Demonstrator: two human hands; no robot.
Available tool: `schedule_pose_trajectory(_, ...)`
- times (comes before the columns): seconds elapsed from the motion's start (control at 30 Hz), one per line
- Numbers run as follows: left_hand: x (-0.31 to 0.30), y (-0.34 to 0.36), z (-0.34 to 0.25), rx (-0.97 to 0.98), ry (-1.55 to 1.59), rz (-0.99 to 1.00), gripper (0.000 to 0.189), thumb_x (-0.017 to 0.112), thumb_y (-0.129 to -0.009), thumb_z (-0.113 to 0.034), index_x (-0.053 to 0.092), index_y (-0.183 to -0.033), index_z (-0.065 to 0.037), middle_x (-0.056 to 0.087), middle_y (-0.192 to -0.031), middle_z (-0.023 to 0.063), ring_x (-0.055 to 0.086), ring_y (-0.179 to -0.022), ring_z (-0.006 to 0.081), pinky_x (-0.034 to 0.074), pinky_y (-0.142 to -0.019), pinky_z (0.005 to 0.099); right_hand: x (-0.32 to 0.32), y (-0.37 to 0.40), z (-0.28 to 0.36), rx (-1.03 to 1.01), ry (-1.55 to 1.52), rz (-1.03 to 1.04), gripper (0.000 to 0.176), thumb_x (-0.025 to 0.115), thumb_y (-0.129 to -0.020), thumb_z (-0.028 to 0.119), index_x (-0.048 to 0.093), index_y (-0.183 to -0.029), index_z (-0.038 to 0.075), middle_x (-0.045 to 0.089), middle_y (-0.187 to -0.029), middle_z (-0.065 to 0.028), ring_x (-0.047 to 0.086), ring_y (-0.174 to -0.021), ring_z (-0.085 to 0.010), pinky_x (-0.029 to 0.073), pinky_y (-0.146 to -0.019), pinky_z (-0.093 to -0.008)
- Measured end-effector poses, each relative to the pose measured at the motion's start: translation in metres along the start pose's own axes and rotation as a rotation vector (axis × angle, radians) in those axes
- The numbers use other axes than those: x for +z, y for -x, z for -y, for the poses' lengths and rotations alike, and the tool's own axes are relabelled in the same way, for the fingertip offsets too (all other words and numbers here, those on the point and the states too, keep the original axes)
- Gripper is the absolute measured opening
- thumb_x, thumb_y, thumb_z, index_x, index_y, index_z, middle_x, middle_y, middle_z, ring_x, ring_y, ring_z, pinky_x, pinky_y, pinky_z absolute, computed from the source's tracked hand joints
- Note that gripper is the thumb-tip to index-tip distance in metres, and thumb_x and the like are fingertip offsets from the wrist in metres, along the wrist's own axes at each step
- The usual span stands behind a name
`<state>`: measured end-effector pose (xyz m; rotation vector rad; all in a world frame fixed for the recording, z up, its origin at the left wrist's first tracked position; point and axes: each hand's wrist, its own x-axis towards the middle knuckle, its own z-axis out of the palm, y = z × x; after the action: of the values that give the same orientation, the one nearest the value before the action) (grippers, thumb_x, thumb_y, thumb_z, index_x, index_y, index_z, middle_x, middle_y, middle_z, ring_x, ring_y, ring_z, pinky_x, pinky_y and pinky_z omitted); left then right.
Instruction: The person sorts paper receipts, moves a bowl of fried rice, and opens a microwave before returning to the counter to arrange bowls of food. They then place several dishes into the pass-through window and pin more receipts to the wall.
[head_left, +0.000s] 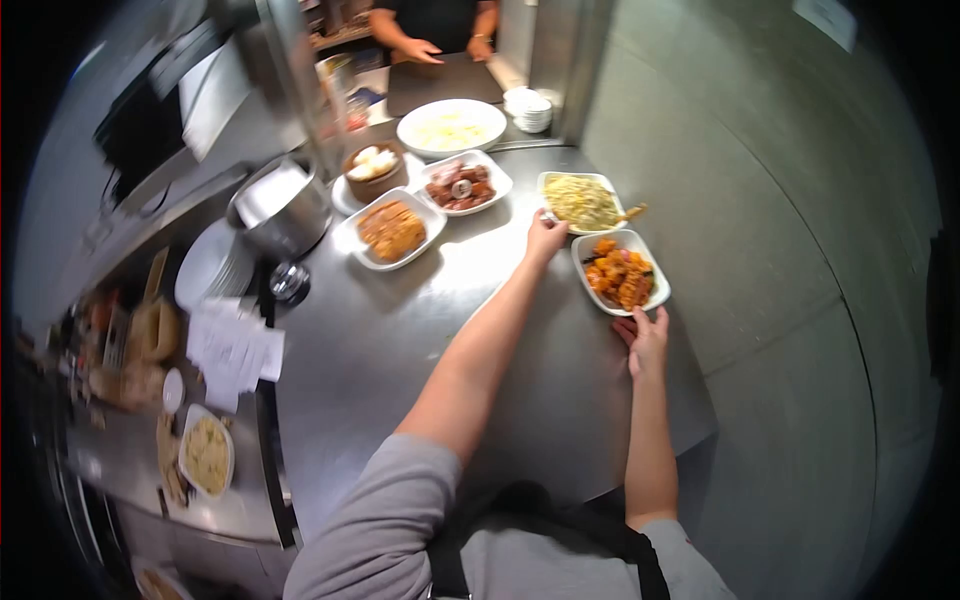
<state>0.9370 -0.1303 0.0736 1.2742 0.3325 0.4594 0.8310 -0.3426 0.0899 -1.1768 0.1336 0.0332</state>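
On the right side of the steel counter, a white dish of pale yellow shredded food (pixel 581 202) sits with a spoon or handle-like piece sticking out at its right. My left hand (pixel 546 236) is closed at its lower left edge, gripping the rim. Just below it is a white dish of orange, glazed pieces (pixel 620 273), close against the first one. My right hand (pixel 646 340) holds this dish by its lower rim, thumb and fingers at the edge. Some fingertips of both hands are hidden by the dishes.
Farther back on the steel counter (pixel 400 330) stand a dish of browned food (pixel 393 232), a dish of dark red meat (pixel 462 185), a brown pot (pixel 374 172) and a large white bowl (pixel 452 126). Another person's hands (pixel 422 50) show beyond. Papers (pixel 232 345) and stacked plates (pixel 210 268) lie left.
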Motion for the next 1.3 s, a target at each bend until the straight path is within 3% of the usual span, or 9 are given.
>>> schedule_pose_trajectory(0.5, -0.006, 0.03, -0.007, 0.431, -0.365, -0.216, 0.052, 0.061, -0.063, -0.019, 0.042, -0.106, 0.003, 0.053, -0.086, 0.0208, 0.054, -0.076, 0.0308, 0.045, -0.069, 0.0363, 0.0, 0.001, 0.008, 0.011, 0.05, 0.128, 0.059, 0.051, -0.08, 0.007, 0.013, -0.125, 0.005, 0.044, -0.103, -0.0176, 0.053, -0.082, -0.027, 0.048, -0.074, -0.0365)
schedule_pose_trajectory(0.63, -0.109, 0.161, -0.104, 0.565, -0.532, 0.276, 0.017, 0.057, -0.073, -0.014, 0.056, -0.084, -0.001, 0.057, -0.077, 0.0115, 0.056, -0.07, 0.0212, 0.045, -0.067, 0.031, 0.002, 0.005, 0.008, 0.02, 0.056, 0.085, 0.054, 0.051, -0.08, 0.008, 0.019, -0.123, 0.003, 0.048, -0.099, -0.0164, 0.055, -0.082, -0.0258, 0.049, -0.074, -0.035)
schedule_pose_trajectory(0.7, -0.168, 0.207, -0.129, 0.629, -0.641, 0.027, 0.012, 0.056, -0.075, -0.015, 0.058, -0.076, -0.003, 0.057, -0.069, 0.0085, 0.055, -0.064, 0.0181, 0.044, -0.056, 0.0269, 0.008, 0.014, 0.017, -0.01, 0.103, -0.067, 0.051, 0.052, -0.08, 0.007, 0.023, -0.12, 0.0, 0.05, -0.091, -0.0146, 0.055, -0.074, -0.0218, 0.049, -0.068, -0.0311)
schedule_pose_trajectory(0.8, -0.247, 0.276, -0.182, 0.166, -0.457, -0.412, 0.022, 0.058, -0.075, -0.018, 0.051, -0.063, -0.001, 0.042, -0.056, -0.0002, 0.038, -0.054, 0.0093, 0.032, -0.048, 0.026, 0.008, 0.023, 0.031, -0.361, 0.414, -0.345, 0.047, 0.054, -0.079, 0.009, 0.027, -0.116, -0.002, 0.05, -0.083, -0.0116, 0.052, -0.065, -0.0158, 0.048, -0.059, -0.0269)
schedule_pose_trajectory(0.87, -0.301, 0.296, -0.193, 0.236, -0.486, -0.791, 0.023, 0.054, -0.078, -0.015, 0.049, -0.062, 0.0, 0.045, -0.062, 0.0014, 0.039, -0.058, 0.0099, 0.034, -0.052, 0.0256, 0.039, 0.05, 0.042, -0.785, 0.406, -0.17, 0.04, 0.053, -0.079, 0.011, 0.033, -0.111, -0.003, 0.048, -0.078, -0.0089, 0.048, -0.063, -0.0118, 0.044, -0.055, -0.0233)
schedule_pose_trajectory(0.9, -0.357, 0.297, -0.186, 0.536, -0.984, -0.829, 0.016, 0.052, -0.077, -0.013, 0.05, -0.068, 0.0, 0.051, -0.069, 0.0076, 0.045, -0.06, 0.0166, 0.037, -0.056, 0.0282, 0.053, 0.053, 0.031, -0.769, 0.28, 0.082, 0.038, 0.051, -0.079, 0.009, 0.034, -0.113, 0.0, 0.047, -0.083, -0.009, 0.048, -0.064, -0.0114, 0.044, -0.055, -0.0229)
schedule_pose_trajectory(0.97, -0.421, 0.296, -0.194, 0.703, -0.991, -1.003, 0.012, 0.05, -0.076, -0.011, 0.052, -0.082, 0.0, 0.054, -0.08, 0.0128, 0.051, -0.07, 0.0236, 0.041, -0.063, 0.0305, 0.098, 0.081, 0.016, -0.659, 0.159, 0.469, 0.035, 0.047, -0.08, 0.005, 0.037, -0.113, 0.002, 0.046, -0.09, -0.0084, 0.048, -0.067, -0.0111, 0.044, -0.058, -0.0218)
schedule_pose_trajectory(1.13, -0.519, 0.273, -0.219, 0.333, -0.965, -0.854, 0.031, 0.041, -0.078, -0.007, 0.046, -0.107, 0.001, 0.054, -0.099, 0.0132, 0.052, -0.09, 0.0171, 0.04, -0.076, 0.0257, 0.226, 0.208, -0.028, -0.82, 0.473, 1.094, 0.025, 0.052, -0.074, -0.004, 0.048, -0.099, 0.0, 0.049, -0.091, -0.0103, 0.052, -0.073, -0.0133, 0.045, -0.061, -0.0238)
schedule_pose_trajectory(1.3, -0.522, 0.27, -0.238, 0.083, -0.849, -0.68, 0.036, 0.04, -0.076, -0.008, 0.044, -0.11, 0.002, 0.056, -0.096, 0.0121, 0.053, -0.088, 0.0173, 0.04, -0.076, 0.026, 0.332, 0.28, -0.087, -1.051, 0.475, 1.276, 0.027, 0.058, -0.07, 0.01, 0.052, -0.094, 0.001, 0.051, -0.091, -0.0128, 0.049, -0.087, -0.0293, 0.041, -0.075, -0.0356)
